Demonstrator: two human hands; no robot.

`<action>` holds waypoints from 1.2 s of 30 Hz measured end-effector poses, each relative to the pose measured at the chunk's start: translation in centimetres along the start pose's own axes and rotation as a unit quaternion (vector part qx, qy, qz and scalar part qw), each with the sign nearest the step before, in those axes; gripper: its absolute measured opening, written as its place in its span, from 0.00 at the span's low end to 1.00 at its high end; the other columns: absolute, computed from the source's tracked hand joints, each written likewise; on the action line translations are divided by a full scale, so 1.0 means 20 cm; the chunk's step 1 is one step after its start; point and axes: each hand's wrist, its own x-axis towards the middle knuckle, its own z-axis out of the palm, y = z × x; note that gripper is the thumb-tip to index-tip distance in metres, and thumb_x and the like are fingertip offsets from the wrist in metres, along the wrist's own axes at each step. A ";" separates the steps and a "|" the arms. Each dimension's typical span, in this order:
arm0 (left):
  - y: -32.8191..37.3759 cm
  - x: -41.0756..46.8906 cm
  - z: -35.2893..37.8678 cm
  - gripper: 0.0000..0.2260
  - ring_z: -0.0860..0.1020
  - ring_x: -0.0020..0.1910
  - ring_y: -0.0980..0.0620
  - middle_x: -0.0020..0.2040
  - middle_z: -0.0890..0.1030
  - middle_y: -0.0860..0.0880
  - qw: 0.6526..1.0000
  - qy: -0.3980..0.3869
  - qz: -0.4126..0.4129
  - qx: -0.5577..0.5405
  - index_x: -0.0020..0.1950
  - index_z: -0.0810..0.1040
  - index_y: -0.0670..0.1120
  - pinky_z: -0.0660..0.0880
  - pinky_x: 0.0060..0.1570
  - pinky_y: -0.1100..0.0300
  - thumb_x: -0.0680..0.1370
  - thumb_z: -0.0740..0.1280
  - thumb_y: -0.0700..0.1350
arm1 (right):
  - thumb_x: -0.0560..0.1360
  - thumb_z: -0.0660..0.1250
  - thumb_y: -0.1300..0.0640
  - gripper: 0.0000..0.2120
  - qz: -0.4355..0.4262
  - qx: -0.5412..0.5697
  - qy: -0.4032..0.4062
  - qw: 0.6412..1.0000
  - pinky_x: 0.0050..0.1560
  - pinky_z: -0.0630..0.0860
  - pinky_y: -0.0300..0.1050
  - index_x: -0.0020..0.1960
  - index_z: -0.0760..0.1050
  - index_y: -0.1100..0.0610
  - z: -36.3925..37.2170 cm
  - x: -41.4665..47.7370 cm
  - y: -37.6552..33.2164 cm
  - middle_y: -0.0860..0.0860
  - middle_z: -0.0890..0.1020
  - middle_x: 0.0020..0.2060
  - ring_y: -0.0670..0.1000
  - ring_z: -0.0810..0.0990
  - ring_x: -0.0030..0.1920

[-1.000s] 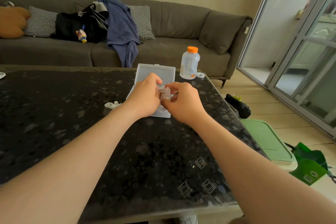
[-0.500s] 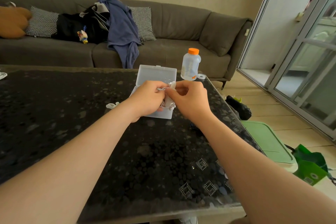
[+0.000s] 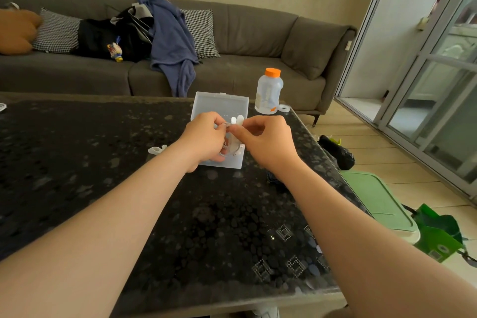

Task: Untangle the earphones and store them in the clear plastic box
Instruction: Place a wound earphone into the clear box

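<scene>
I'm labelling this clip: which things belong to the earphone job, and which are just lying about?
In the job: earphones, pinched between left hand and right hand; clear plastic box, lid open.
Lying about: orange-capped bottle, blue garment, sofa, green bag.

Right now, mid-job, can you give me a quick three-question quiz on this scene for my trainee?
1. True or false: the clear plastic box lies open on the table.
2. What are the left hand and right hand doing? A) both pinching the earphones above the box; B) pressing the lid shut; C) resting flat on the table.
3. What colour is the cap of the bottle standing beyond the box?

Key: 1 true; 2 A; 3 orange.
</scene>
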 end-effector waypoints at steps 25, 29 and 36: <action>0.00 0.02 0.01 0.03 0.85 0.50 0.47 0.51 0.83 0.48 0.998 0.029 -0.036 -0.051 0.53 0.84 0.49 0.86 0.52 0.52 0.84 0.70 0.46 | 0.77 0.78 0.54 0.08 0.098 0.073 -0.020 0.992 0.42 0.88 0.48 0.47 0.85 0.59 0.00 -0.02 -0.05 0.53 0.88 0.38 0.49 0.88 0.33; -0.01 0.03 0.01 0.03 0.84 0.51 0.47 0.51 0.83 0.48 0.996 0.077 -0.040 -0.015 0.55 0.85 0.49 0.86 0.53 0.49 0.82 0.73 0.46 | 0.76 0.78 0.55 0.08 0.095 0.082 -0.026 0.992 0.43 0.88 0.50 0.45 0.84 0.59 0.00 -0.02 -0.06 0.53 0.88 0.36 0.50 0.88 0.33; -0.01 0.03 0.02 0.06 0.84 0.49 0.48 0.53 0.84 0.48 0.992 0.122 -0.019 0.012 0.56 0.86 0.48 0.84 0.53 0.53 0.82 0.72 0.47 | 0.75 0.79 0.53 0.11 0.093 0.088 -0.065 0.990 0.44 0.88 0.52 0.48 0.83 0.60 -0.01 -0.03 -0.08 0.55 0.88 0.39 0.51 0.89 0.34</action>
